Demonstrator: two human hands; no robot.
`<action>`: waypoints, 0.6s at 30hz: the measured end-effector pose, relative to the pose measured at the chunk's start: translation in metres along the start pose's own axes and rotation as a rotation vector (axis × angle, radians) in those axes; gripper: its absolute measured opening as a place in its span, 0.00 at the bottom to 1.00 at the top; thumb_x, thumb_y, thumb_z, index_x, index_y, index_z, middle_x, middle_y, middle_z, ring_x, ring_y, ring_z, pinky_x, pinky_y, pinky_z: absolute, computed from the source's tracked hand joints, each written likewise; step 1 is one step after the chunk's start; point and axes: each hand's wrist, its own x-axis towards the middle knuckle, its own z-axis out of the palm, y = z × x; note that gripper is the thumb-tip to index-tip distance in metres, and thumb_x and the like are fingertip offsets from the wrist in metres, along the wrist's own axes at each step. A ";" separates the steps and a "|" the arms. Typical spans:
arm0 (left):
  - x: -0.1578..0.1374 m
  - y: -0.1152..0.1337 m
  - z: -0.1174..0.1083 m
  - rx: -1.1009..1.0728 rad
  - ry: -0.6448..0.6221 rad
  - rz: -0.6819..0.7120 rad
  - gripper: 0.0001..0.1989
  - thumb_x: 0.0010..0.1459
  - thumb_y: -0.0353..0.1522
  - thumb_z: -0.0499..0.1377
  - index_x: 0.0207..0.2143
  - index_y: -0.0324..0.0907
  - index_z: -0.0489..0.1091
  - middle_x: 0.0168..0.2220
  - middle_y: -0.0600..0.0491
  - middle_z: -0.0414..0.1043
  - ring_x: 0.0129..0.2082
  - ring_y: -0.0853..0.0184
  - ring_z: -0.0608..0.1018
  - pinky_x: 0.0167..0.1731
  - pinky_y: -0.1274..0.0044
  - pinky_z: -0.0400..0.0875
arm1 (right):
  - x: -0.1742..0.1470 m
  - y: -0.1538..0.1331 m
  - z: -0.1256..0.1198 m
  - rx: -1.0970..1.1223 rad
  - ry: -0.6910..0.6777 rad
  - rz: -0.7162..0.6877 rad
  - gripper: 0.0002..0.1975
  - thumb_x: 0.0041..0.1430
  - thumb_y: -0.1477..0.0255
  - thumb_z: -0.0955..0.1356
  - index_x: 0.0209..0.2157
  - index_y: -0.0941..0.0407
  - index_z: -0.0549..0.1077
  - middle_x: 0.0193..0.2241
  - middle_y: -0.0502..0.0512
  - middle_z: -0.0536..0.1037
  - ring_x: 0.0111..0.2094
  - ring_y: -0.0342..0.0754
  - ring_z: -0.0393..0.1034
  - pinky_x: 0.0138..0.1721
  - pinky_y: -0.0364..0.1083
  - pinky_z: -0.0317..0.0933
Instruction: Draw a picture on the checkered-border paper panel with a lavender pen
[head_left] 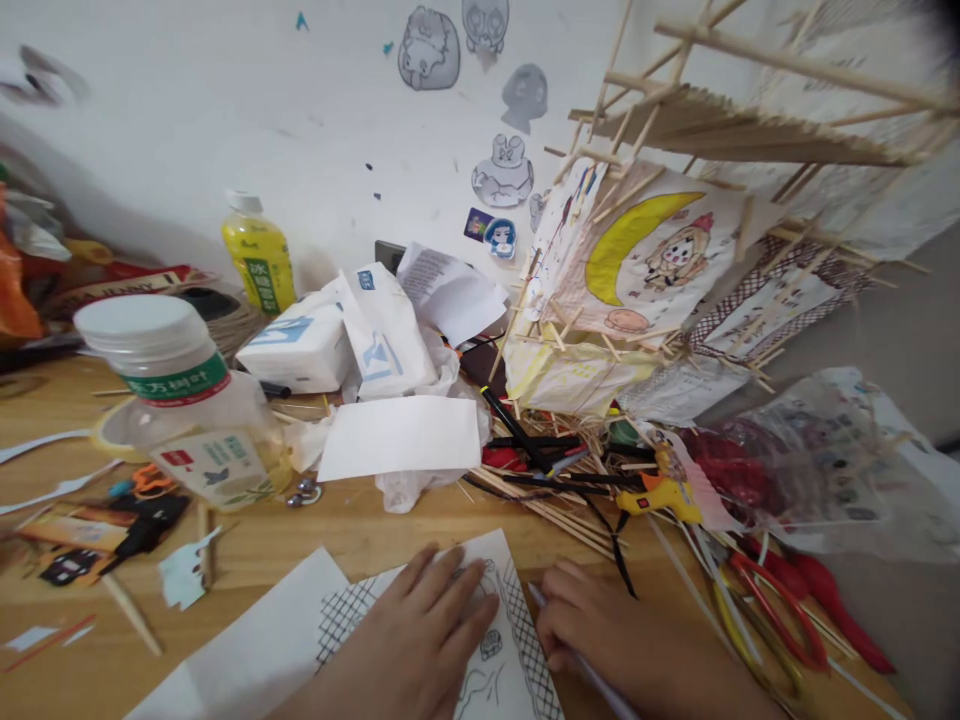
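My left hand (424, 625) lies flat with its fingers stretched over a sheet of white paper (491, 690). The sheet carries black line drawings and crosshatched borders along its sides, and my hand covers part of them. Beside the sheet's right edge, my right hand (589, 620) is closed around a slim pale pen (596, 685). One end of the pen shows near the crosshatched border; I cannot tell whether it touches the paper. Another blank white sheet (259, 635) extends out to the left of the drawing.
A clear jar (217, 440) and tissue packs (394, 345) stand behind. At the back right rises a stick frame with drawn panels (645, 250). A yellow glue gun (664, 495), red-handled scissors (780, 610) and loose sticks (562, 525) lie right; paper scraps (184, 570) lie left.
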 end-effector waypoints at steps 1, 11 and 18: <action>-0.001 0.000 0.001 -0.014 0.005 -0.009 0.27 0.54 0.27 0.57 0.58 0.41 0.64 0.59 0.43 0.64 0.57 0.47 0.67 0.54 0.57 0.62 | 0.006 0.001 -0.007 0.043 0.032 -0.038 0.08 0.66 0.72 0.64 0.32 0.54 0.71 0.33 0.51 0.73 0.36 0.46 0.67 0.36 0.43 0.62; -0.007 -0.001 0.006 -0.065 0.128 -0.012 0.27 0.56 0.30 0.58 0.60 0.43 0.62 0.60 0.49 0.62 0.58 0.51 0.65 0.59 0.61 0.56 | 0.037 0.028 0.020 0.483 0.548 -0.085 0.18 0.68 0.62 0.57 0.43 0.54 0.75 0.29 0.53 0.76 0.33 0.47 0.71 0.35 0.46 0.65; -0.004 -0.005 0.007 -0.056 0.085 0.023 0.29 0.59 0.39 0.61 0.61 0.44 0.61 0.61 0.50 0.62 0.57 0.52 0.67 0.59 0.62 0.57 | 0.040 0.019 0.031 0.623 0.565 0.228 0.08 0.59 0.67 0.66 0.29 0.55 0.70 0.26 0.51 0.74 0.27 0.44 0.69 0.28 0.42 0.64</action>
